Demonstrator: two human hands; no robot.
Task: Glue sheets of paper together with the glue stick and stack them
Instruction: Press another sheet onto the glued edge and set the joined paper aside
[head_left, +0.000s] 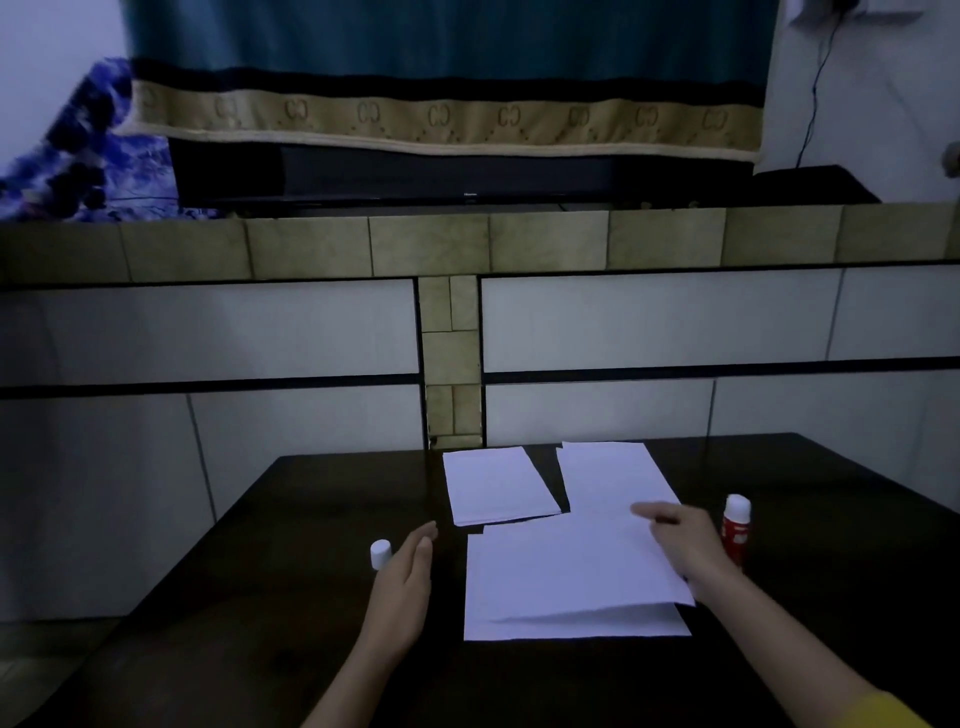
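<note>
White paper sheets lie on a dark table (291, 649). A small stack of paper (493, 486) sits at the back, left of centre. A large sheet (561, 577) is held by its right edge in my right hand (680, 545), lifted slightly over another sheet (576, 629) beneath it. A red and white glue stick (736, 527) stands uncapped just right of that hand. Its white cap (380, 554) stands at the left. My left hand (408, 577) hovers beside the cap with straight fingers, holding nothing.
A tiled wall (208, 332) with a ledge rises right behind the table's far edge. On the ledge stand a dark television (467, 176), a curtain and a blue cloth (88, 150). A yellow sleeve (883, 714) shows at the lower right.
</note>
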